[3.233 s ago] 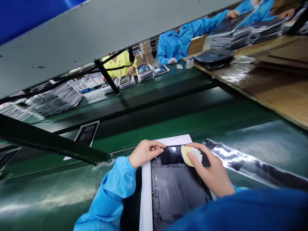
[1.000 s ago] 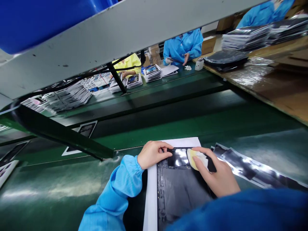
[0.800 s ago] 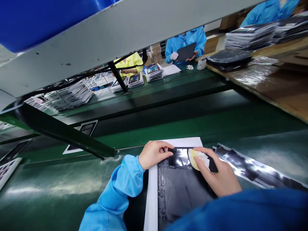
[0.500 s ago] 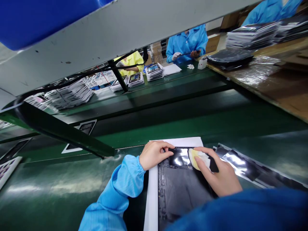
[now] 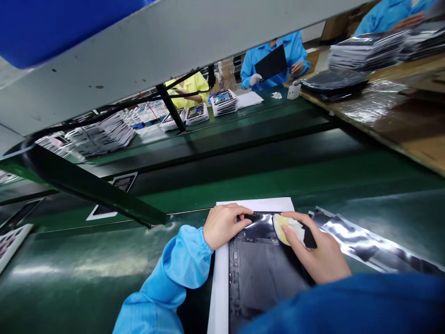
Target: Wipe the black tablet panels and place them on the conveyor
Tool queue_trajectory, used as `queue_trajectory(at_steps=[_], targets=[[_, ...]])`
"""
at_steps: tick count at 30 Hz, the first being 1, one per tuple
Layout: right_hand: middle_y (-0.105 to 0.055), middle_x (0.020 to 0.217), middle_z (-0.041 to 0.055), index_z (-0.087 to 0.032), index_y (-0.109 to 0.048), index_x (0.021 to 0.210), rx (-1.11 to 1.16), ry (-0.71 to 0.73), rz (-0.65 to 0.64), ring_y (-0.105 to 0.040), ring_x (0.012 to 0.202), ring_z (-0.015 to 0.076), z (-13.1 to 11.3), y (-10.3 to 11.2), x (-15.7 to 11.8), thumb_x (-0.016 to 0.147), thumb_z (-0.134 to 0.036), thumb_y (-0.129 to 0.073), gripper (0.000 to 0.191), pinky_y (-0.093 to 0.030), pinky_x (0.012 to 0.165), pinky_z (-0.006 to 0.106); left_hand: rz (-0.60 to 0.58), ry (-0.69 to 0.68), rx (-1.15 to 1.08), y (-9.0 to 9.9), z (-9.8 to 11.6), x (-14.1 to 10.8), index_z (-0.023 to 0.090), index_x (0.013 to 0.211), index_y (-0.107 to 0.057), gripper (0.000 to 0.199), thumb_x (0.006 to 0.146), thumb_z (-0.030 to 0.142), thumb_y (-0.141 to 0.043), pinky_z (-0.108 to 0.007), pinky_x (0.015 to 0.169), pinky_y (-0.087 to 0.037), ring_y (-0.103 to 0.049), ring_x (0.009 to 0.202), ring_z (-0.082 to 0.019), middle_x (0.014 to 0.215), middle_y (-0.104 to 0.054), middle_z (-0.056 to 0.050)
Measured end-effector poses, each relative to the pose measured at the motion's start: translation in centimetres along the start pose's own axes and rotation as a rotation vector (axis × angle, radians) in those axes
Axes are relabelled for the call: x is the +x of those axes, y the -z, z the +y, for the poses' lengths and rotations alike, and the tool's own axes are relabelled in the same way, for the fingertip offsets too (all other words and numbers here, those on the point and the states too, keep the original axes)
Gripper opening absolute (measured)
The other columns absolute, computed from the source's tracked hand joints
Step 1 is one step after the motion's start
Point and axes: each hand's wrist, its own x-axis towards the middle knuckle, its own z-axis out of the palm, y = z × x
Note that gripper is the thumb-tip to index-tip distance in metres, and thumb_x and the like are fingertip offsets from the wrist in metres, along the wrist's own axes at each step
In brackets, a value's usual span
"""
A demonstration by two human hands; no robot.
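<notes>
A black tablet housing (image 5: 264,273) lies on white sheets (image 5: 219,283) in front of me, with a glossy black film (image 5: 259,227) across its far end. At the film's left end, the thumb and forefinger of my left hand (image 5: 224,225) are pinched together; their tips partly cover what is between them. My right hand (image 5: 320,257) grips a yellowish-white pad (image 5: 285,229) with a black part, pressed against the film's right side. My right forearm, in a blue sleeve, hides the housing's near right corner.
Black glossy sheets (image 5: 361,241) lie to the right. A green slanted post (image 5: 93,188) stands left, under a grey shelf (image 5: 146,51). Panels (image 5: 120,185) rest on the belt. Across it, people in blue and yellow work beside stacks (image 5: 224,103); a wooden table (image 5: 399,125) stands right.
My hands hold nearly the same pose. Across the belt, the person in blue has raised a dark panel from flat to tilted up. The panel on the belt has slid slightly left.
</notes>
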Motion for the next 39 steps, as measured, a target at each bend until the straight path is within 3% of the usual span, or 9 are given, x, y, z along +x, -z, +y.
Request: queue_trajectory(at_steps=[6, 11, 14, 18, 21, 24, 27, 31, 39], targets=[[-0.064, 0.055, -0.0079, -0.031, -0.062, 0.102, 0.002, -0.002, 0.001, -0.04, 0.027, 0.0136, 0.1, -0.1, 0.0, 0.083, -0.05, -0.048, 0.03, -0.04, 0.043, 0.03, -0.001, -0.039, 0.171, -0.2, 0.4, -0.2, 0.032, 0.111, -0.067, 0.023, 0.088, 0.03, -0.062, -0.023, 0.064, -0.043, -0.062, 0.072, -0.011, 0.087, -0.07, 0.007], [-0.069, 0.065, -0.0042, -0.031, -0.06, 0.099, 0.014, -0.033, -0.04, -0.05, 0.032, 0.018, -0.6, 0.3, 0.4, 0.081, -0.053, -0.045, 0.031, -0.043, 0.046, 0.032, 0.103, -0.09, 0.557, -0.1, 1.2, -0.9, 0.026, 0.129, -0.054, 0.044, 0.088, 0.041, -0.062, -0.027, 0.062, -0.048, -0.063, 0.087, -0.019, 0.097, -0.067, -0.001], [-0.07, 0.066, -0.0034, -0.031, -0.058, 0.097, 0.024, -0.054, -0.062, -0.052, 0.034, 0.0205, -1.1, 0.4, 0.6, 0.08, -0.053, -0.044, 0.031, -0.044, 0.048, 0.034, 0.128, -0.232, 0.677, -0.3, 0.9, -1.9, 0.024, 0.117, -0.06, 0.028, 0.091, 0.034, -0.058, -0.03, 0.063, -0.05, -0.062, 0.085, -0.02, 0.098, -0.067, -0.001], [-0.064, 0.056, -0.0051, -0.032, -0.056, 0.097, 0.011, -0.058, -0.081, -0.054, 0.036, 0.023, -1.3, 0.5, 0.7, 0.08, -0.053, -0.042, 0.03, -0.044, 0.047, 0.034, 0.168, -0.461, 0.64, -1.0, -0.3, -3.3, 0.021, 0.118, -0.061, 0.027, 0.096, 0.019, -0.044, -0.033, 0.074, -0.053, -0.061, 0.096, -0.02, 0.119, -0.066, -0.001], [-0.059, 0.049, -0.0066, -0.032, -0.055, 0.096, -0.011, -0.036, -0.076, -0.052, 0.033, 0.0231, -1.5, 0.9, 0.7, 0.081, -0.051, -0.04, 0.028, -0.042, 0.045, 0.034, 0.223, -0.458, 0.574, -1.1, -0.8, -3.9, 0.021, 0.117, -0.063, 0.029, 0.097, 0.021, -0.042, -0.036, 0.077, -0.054, -0.06, 0.099, -0.022, 0.121, -0.066, -0.001], [-0.054, 0.043, -0.0076, -0.032, -0.055, 0.095, -0.117, 0.051, -0.064, -0.053, 0.034, 0.0245, -2.3, 0.8, 0.9, 0.085, -0.046, -0.037, 0.025, -0.039, 0.042, 0.032, 0.186, -0.493, 0.511, -0.7, -1.1, -4.0, 0.028, 0.116, -0.065, 0.029, 0.097, 0.028, -0.044, -0.037, 0.08, -0.055, -0.06, 0.1, -0.023, 0.123, -0.065, 0.0], [-0.059, 0.049, -0.0056, -0.03, -0.056, 0.098, -0.222, 0.17, -0.108, -0.061, 0.042, 0.0253, -3.6, -0.6, 1.3, 0.089, -0.04, -0.036, 0.024, -0.039, 0.044, 0.03, 0.163, -0.541, 0.501, -0.1, -1.3, -4.0, 0.033, 0.117, -0.065, 0.028, 0.095, 0.032, -0.046, -0.039, 0.082, -0.056, -0.058, 0.103, -0.024, 0.128, -0.062, -0.001], [-0.064, 0.054, -0.006, -0.031, -0.058, 0.103, -0.225, 0.235, -0.162, -0.067, 0.053, 0.0243, -4.6, -2.3, 1.9, 0.089, -0.037, -0.042, 0.022, -0.041, 0.05, 0.028, 0.12, -0.57, 0.552, 0.2, -1.8, -4.7, 0.03, 0.124, -0.061, 0.032, 0.095, 0.03, -0.047, -0.041, 0.088, -0.057, -0.056, 0.112, -0.026, 0.132, -0.059, -0.004], [-0.057, 0.045, -0.0043, -0.024, -0.059, 0.103, -0.296, 0.116, -0.057, -0.06, 0.042, 0.0256, -2.4, 1.0, 1.5, 0.09, -0.04, -0.036, 0.031, -0.031, 0.045, 0.028, 0.121, -0.562, 0.525, -0.2, -2.1, -5.2, 0.028, 0.126, -0.06, 0.035, 0.095, 0.025, -0.043, -0.041, 0.093, -0.056, -0.052, 0.124, -0.025, 0.135, -0.057, -0.001]])
